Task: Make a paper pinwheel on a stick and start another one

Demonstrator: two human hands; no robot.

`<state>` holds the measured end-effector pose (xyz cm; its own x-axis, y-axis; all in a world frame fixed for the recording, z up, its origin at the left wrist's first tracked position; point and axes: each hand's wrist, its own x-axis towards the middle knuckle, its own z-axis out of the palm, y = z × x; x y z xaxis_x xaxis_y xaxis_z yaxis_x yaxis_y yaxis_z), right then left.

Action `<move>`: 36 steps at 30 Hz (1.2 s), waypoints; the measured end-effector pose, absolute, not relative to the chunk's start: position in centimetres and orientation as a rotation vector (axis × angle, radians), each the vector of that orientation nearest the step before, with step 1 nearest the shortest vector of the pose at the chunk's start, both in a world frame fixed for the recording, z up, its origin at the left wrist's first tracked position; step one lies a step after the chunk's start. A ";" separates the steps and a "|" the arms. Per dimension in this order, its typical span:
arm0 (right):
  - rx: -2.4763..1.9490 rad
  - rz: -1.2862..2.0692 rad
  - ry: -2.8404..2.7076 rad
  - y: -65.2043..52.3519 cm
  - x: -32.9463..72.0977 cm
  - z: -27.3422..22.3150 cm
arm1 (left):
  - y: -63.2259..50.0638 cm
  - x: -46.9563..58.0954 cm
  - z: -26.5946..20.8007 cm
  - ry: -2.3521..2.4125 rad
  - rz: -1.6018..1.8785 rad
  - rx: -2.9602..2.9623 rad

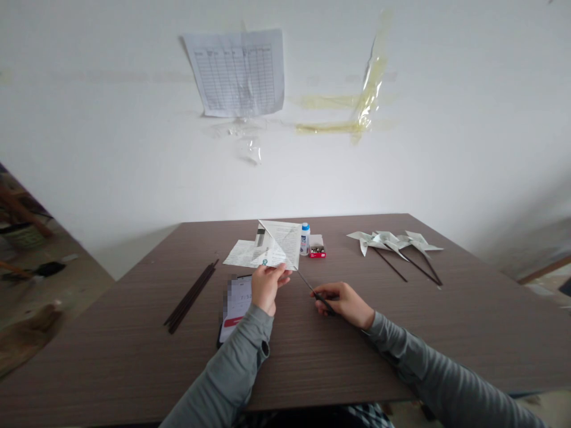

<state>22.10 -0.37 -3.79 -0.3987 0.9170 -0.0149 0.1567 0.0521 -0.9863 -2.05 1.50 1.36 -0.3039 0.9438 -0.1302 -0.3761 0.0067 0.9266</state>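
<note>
My left hand pinches the lower edge of a square printed sheet of paper, which has diagonal creases and is raised a little above the table. In my right hand are slim scissors with dark handles. Their tip reaches the paper's lower right corner; whether the blades are apart is too small to tell. Behind the raised sheet lies more printed paper. A white bottle with a blue cap and a small red box of little metallic pieces stand just right of the paper.
Several paper pinwheels on dark sticks lie at the right of the brown table. Dark sticks rest together on the left. A phone is partly under my left forearm. The white wall rises behind the table.
</note>
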 end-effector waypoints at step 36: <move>-1.097 1.382 -1.645 -0.2 22.1 -3.6 | 1.1 -1.7 2.1 1.215 1.478 0.731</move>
<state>22.11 -0.19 -3.60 -0.3847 0.9230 -0.0004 0.1591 0.0658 -0.9851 -1.69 1.13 2.14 -0.2734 0.9500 -0.1508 -0.3319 0.0539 0.9418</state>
